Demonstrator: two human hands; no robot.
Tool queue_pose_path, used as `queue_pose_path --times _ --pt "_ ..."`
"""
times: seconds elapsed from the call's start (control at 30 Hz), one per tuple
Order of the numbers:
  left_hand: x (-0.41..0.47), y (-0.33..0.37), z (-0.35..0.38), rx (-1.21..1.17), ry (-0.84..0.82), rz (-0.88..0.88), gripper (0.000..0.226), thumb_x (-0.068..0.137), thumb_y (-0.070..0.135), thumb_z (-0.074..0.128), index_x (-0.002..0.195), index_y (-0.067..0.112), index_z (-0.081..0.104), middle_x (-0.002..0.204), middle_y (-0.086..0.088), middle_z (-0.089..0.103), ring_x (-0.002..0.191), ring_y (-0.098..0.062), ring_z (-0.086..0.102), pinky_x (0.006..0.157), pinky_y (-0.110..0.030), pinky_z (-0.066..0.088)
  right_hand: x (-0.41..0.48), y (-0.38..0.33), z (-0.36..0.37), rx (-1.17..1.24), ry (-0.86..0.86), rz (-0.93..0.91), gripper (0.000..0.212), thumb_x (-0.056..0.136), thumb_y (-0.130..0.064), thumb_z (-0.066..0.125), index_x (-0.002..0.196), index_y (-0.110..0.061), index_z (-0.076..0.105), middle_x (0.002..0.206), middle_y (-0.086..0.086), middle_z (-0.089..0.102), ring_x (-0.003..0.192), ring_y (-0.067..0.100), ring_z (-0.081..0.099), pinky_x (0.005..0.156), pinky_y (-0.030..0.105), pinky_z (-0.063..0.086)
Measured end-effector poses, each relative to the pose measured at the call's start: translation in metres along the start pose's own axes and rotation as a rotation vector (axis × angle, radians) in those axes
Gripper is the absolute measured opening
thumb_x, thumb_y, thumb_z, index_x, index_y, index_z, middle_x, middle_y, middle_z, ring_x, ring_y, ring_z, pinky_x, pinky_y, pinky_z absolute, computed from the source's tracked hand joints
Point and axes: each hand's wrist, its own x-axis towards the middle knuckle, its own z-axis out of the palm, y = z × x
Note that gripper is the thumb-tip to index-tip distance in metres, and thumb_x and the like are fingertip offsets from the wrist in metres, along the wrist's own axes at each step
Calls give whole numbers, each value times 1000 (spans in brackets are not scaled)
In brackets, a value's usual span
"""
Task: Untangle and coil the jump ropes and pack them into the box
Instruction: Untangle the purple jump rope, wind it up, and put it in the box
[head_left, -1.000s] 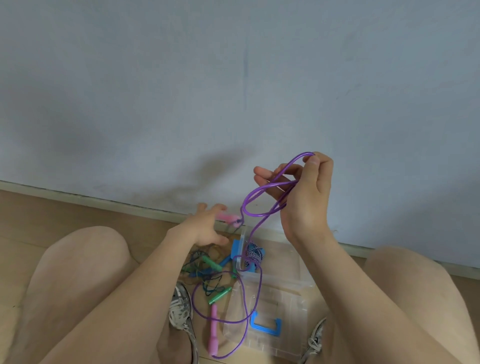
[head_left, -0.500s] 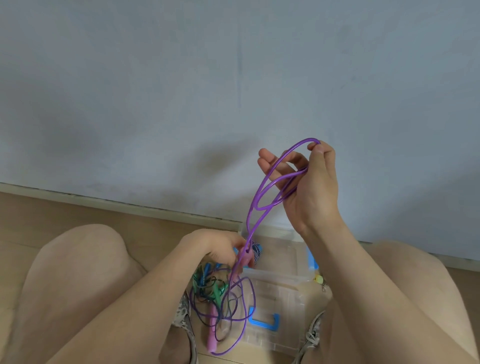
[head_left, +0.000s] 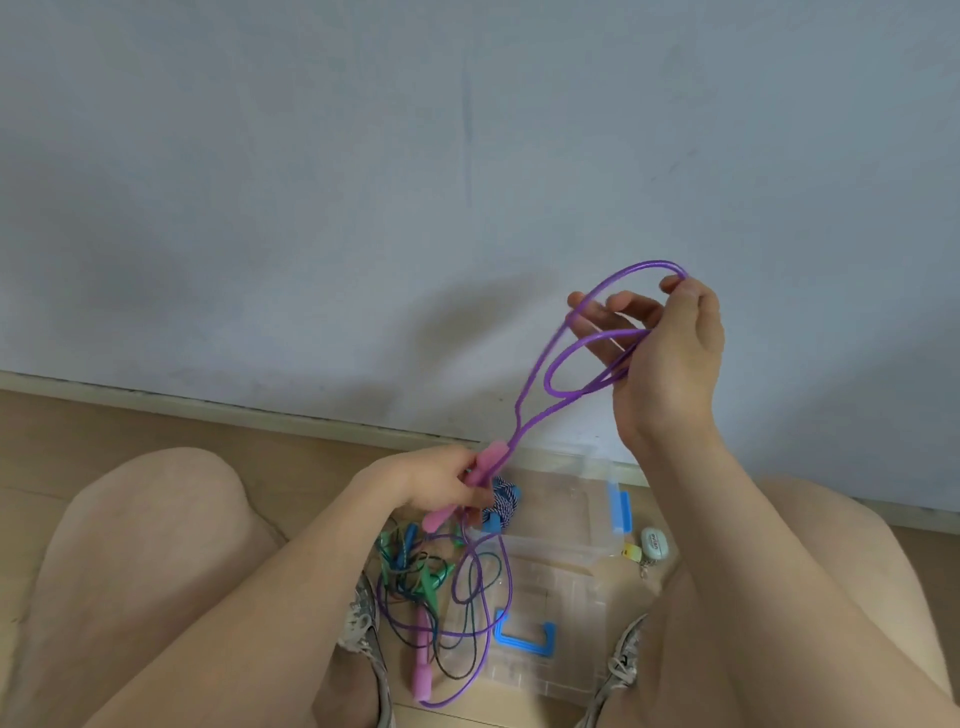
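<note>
- A plain grey-blue wall (head_left: 311, 208) fills the upper half of the view and meets a pale wooden floor (head_left: 156, 431) at a light skirting strip.
- The person sits on the floor with bare knees raised at either side, and sneakers (head_left: 363, 634) show between them.
- A clear plastic box (head_left: 571, 493) with a blue latch stands on the floor near the wall. Its clear lid (head_left: 550, 587), which has a blue handle, lies flat just in front of it.
- The right hand (head_left: 670, 364) is raised in front of the wall. Thumb and forefinger are pinched together on the top of a loop, and the other fingers are spread apart with loops lying across the palm.
- The left hand (head_left: 431, 480) is low, above the box, its fingers curled tightly round a pink handle (head_left: 488, 465).
- The purple jump rope (head_left: 535, 374) runs taut from that handle up to the loops in the right hand. Its remaining length hangs down onto the floor and the lid's edge.
- A tangle of green and blue ropes (head_left: 415, 571) lies on the floor left of the lid, crossed by the purple cord.
- A second pink handle (head_left: 422, 670) lies at the tangle's near end.
- A blue-and-white braided rope (head_left: 501, 499) is bundled by the box, just beside the left hand.
- A small pale oval object (head_left: 653, 543) lies right of the box.
</note>
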Motion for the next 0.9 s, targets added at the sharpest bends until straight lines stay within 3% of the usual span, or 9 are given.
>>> queue_pose_path --times 0.1,0.2,0.27,0.37,0.47,0.57,0.67,0.77,0.9 --pt "-2 4 -7 -154 207 27 24 107 37 60 109 13 59 83 -5 76 76 -26 77 83 -47 61 17 16 -19 -628 -14 -106 24 111 -25 36 123 -15 54 90 11 75 77 33 78 76 58 64" --pt "-9 19 -17 -409 295 93 21 111 33 53 108 12 57 70 0 54 58 -15 55 62 -35 56 22 31 -35 -1264 -225 -126 52 99 -12 40 146 -33 34 91 14 70 73 37 73 72 51 63" --pt "-13 30 -23 -672 289 95 19 112 24 50 113 7 58 73 0 48 57 -13 43 56 -29 45 18 36 -43 -1598 -379 -38 62 93 -4 44 147 -33 37 110 16 64 88 37 68 77 43 57" --pt "-16 43 -32 -883 303 143 8 108 7 48 104 5 54 75 -8 49 54 -17 36 52 -28 33 15 41 -54 -1880 -593 190 43 94 -16 57 137 -20 55 132 13 60 113 35 63 94 46 55" --pt "-22 54 -39 -816 343 187 6 104 2 53 101 7 55 75 -11 55 54 -18 37 50 -27 34 9 39 -57 -1975 -645 310 3 94 -20 54 94 -17 56 110 10 62 105 33 65 93 44 57" --pt "-25 64 -41 -710 309 191 3 103 4 58 103 5 55 79 -14 62 53 -16 40 50 -27 34 3 31 -58 -1924 -413 109 26 91 -10 52 72 -17 37 82 6 47 84 33 58 71 35 51" --pt "-27 76 -38 -678 229 197 10 103 2 59 105 7 51 79 -14 66 53 -17 39 51 -30 30 -2 30 -59 -1535 -376 -207 7 88 -14 59 81 -13 57 80 5 62 79 30 60 65 35 49" --pt "-26 87 -34 -613 182 231 10 106 8 59 109 5 50 80 -7 65 55 -16 46 52 -28 37 -11 37 -57 -1266 -622 -121 20 94 -20 64 112 -16 55 93 -3 74 89 16 69 80 29 54" --pt "-26 98 -31 -609 154 265 13 110 13 55 114 2 52 83 -10 63 59 -18 54 56 -26 45 -12 46 -64 -1364 -735 -234 17 104 -27 56 115 -15 52 79 -1 72 78 25 65 77 42 51"
